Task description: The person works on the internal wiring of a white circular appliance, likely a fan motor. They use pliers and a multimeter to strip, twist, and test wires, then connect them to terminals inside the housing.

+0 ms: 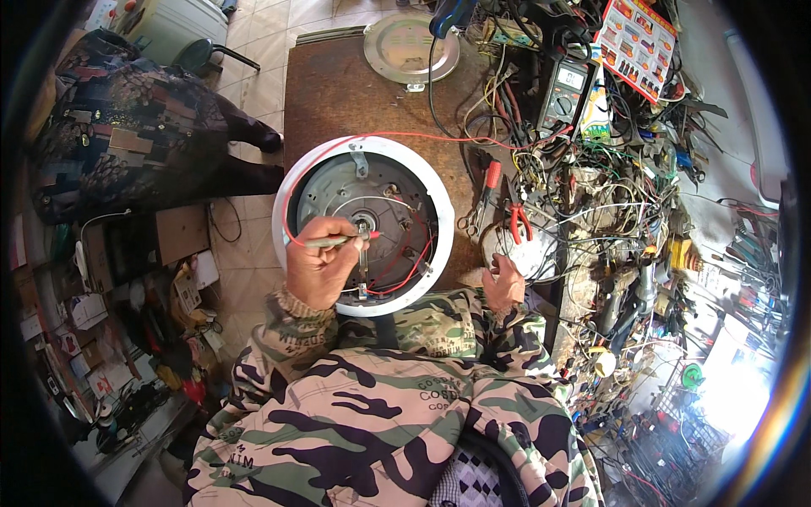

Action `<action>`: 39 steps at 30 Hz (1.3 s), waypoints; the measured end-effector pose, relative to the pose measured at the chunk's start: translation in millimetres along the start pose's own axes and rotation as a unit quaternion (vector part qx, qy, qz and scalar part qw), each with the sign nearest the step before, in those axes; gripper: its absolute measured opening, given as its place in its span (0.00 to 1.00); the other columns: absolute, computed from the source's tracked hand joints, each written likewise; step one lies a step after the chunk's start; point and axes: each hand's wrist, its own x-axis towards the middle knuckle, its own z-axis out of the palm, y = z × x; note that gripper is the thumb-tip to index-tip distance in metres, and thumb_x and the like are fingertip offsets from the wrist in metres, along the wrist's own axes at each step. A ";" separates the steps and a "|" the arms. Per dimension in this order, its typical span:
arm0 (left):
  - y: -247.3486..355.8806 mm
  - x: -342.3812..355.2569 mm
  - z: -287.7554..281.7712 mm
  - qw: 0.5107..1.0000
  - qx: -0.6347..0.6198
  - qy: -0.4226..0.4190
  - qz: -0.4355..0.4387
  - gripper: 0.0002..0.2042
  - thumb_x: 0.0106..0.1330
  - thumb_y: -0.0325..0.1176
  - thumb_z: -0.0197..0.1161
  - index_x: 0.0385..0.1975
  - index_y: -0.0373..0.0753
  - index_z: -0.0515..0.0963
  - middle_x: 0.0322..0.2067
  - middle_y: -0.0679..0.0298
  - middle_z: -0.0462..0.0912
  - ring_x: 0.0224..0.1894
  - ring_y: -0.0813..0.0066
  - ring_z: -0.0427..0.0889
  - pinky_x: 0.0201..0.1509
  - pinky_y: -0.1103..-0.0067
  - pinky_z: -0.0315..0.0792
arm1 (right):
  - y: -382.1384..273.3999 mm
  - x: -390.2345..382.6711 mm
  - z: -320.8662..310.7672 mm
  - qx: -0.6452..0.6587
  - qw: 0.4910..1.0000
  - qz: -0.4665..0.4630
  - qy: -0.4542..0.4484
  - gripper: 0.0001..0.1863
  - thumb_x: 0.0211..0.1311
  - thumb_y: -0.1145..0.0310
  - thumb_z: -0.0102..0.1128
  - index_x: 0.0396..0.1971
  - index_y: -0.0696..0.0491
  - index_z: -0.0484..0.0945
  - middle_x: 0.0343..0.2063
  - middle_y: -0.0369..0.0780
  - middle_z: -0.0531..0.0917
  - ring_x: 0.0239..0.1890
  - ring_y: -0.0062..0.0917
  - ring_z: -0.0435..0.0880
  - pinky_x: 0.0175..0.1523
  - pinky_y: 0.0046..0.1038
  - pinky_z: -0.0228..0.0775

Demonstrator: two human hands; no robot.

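Observation:
My left hand (318,264) is closed on a pen-like test probe (331,242) with a red lead. It points the probe at the middle of a round appliance base (439,188), which has a white rim and a dark metal inside. Red and white wires cross this inside, and a metal bracket (361,165) stands near its far edge. My right hand (504,283) has its fingers loosely bent and apart, with nothing visible in them. It rests at the near edge of a white round piece (522,252), where red-handled pliers (519,221) lie.
A multimeter (564,93) stands at the back right, beside tangled wires (608,194). A red-handled screwdriver (490,179) and scissors (471,222) lie right of the base. At the wooden table's (325,93) far end is a round metal cover (411,51). Another person (144,127) stands at the left.

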 end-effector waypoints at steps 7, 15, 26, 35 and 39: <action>-12.2 10.2 26.3 0.970 0.218 0.056 0.095 0.08 0.63 0.20 0.71 0.41 0.35 0.85 0.41 0.56 0.87 0.40 0.68 0.86 0.43 0.74 0.79 | 8.2 0.8 -16.5 0.018 1.000 -0.023 -0.003 0.21 0.64 0.65 0.65 0.55 0.57 0.79 0.46 0.54 0.85 0.46 0.51 0.86 0.51 0.47 0.78; -11.9 13.4 30.8 0.918 0.363 0.053 0.150 0.10 0.59 0.22 0.73 0.40 0.37 0.86 0.38 0.54 0.88 0.42 0.53 0.85 0.47 0.65 0.78 | 25.9 15.8 -41.3 0.032 0.991 -0.018 0.127 0.14 0.62 0.67 0.65 0.45 0.56 0.84 0.37 0.50 0.87 0.38 0.45 0.88 0.44 0.41 0.79; -2.6 13.1 28.5 0.907 0.385 0.059 0.158 0.08 0.60 0.23 0.72 0.39 0.34 0.86 0.38 0.52 0.88 0.42 0.50 0.86 0.48 0.64 0.78 | 37.8 35.4 -51.2 0.043 0.986 -0.003 0.159 0.11 0.61 0.68 0.68 0.41 0.57 0.87 0.33 0.46 0.89 0.34 0.35 0.90 0.43 0.32 0.81; -4.6 11.9 39.0 0.907 0.382 0.097 0.147 0.09 0.58 0.23 0.72 0.38 0.38 0.86 0.36 0.55 0.88 0.40 0.53 0.85 0.46 0.66 0.77 | 27.4 43.5 -61.8 0.067 0.987 0.030 0.139 0.09 0.62 0.66 0.69 0.38 0.55 0.88 0.27 0.46 0.89 0.31 0.35 0.91 0.40 0.31 0.81; -6.4 10.5 36.8 0.899 0.398 0.085 0.160 0.08 0.59 0.22 0.70 0.38 0.35 0.86 0.36 0.53 0.88 0.39 0.52 0.85 0.46 0.66 0.78 | 20.1 47.5 -60.1 0.093 0.991 0.027 0.090 0.12 0.61 0.61 0.67 0.38 0.52 0.87 0.34 0.49 0.89 0.38 0.46 0.90 0.44 0.39 0.81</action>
